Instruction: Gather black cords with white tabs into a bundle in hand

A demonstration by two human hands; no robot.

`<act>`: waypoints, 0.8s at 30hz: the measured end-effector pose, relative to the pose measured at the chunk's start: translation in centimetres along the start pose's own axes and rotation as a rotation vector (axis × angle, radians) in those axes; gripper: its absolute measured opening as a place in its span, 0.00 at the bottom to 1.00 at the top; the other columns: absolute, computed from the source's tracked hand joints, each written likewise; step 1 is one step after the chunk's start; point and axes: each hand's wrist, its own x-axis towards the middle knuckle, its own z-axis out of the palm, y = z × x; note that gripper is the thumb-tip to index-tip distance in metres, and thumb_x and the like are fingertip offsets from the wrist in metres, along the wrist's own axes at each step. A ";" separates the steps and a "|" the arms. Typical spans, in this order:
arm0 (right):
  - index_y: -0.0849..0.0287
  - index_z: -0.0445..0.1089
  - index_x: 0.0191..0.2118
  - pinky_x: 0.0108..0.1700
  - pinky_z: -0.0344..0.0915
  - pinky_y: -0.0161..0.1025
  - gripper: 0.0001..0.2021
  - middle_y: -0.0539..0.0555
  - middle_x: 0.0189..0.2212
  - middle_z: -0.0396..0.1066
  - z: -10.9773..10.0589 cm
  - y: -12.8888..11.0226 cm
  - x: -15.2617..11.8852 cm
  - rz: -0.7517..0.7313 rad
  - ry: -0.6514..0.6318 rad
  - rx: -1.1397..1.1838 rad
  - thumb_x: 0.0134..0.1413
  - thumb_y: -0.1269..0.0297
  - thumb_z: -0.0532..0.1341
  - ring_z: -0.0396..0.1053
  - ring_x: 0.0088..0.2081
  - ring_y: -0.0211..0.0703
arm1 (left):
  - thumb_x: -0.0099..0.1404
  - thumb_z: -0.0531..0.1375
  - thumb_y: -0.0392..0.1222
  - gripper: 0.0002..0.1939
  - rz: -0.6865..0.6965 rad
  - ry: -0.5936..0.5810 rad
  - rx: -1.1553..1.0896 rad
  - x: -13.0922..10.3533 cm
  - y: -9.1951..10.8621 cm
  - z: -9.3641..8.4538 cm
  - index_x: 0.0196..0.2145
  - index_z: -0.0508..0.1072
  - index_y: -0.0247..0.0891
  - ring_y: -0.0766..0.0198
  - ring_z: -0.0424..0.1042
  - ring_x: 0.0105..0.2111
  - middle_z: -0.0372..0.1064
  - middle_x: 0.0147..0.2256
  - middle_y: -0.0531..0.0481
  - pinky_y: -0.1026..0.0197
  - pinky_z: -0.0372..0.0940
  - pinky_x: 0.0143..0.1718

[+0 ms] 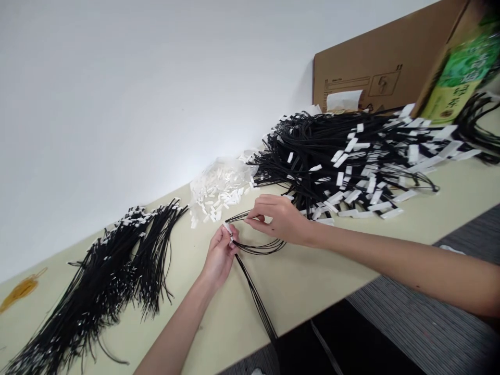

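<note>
Several thin black cables (260, 250) form a loop between my hands, and their lower lengths hang down past the table's front edge. My left hand (221, 252) is closed on the bundle, with small white pieces (227, 228) showing at its fingertips. To the right, my right hand (275, 214) pinches the upper strands of the loop between thumb and fingers. Beyond my hands lies a clear plastic bag (222, 179) with many small white pieces in and around it.
A large pile of black cables with white tags (312, 140) covers the back right, before a cardboard box (359, 67) and a green-yellow package (461, 78). More black cables (105, 276) lie at left, near an orange item (21, 291). A white wall (136, 94) stands behind.
</note>
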 end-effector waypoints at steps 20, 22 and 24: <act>0.61 0.66 0.23 0.29 0.54 0.33 0.06 0.48 0.18 0.60 0.1 -0.4 -0.1 0.056 -0.062 -0.025 0.48 0.71 0.56 0.56 0.24 0.34 | 0.58 0.56 0.47 0.12 0.059 -0.012 0.047 -0.2 -0.1 0.1 0.26 0.64 0.36 0.73 0.49 0.20 0.53 0.24 0.55 0.71 0.49 0.19; 0.61 0.66 0.23 0.29 0.54 0.33 0.06 0.48 0.18 0.60 0.1 -0.4 -0.1 0.060 -0.063 -0.026 0.48 0.71 0.56 0.56 0.24 0.35 | 0.58 0.57 0.48 0.12 0.059 -0.009 0.043 -0.2 -0.1 0.1 0.27 0.64 0.36 0.72 0.50 0.20 0.53 0.24 0.55 0.71 0.49 0.19; 0.61 0.66 0.23 0.28 0.54 0.33 0.06 0.48 0.18 0.60 0.0 -0.5 -0.1 0.064 -0.067 -0.020 0.47 0.71 0.56 0.56 0.24 0.34 | 0.58 0.57 0.48 0.12 0.057 -0.007 0.040 -0.3 -0.1 0.2 0.26 0.64 0.36 0.73 0.49 0.20 0.53 0.24 0.55 0.71 0.48 0.19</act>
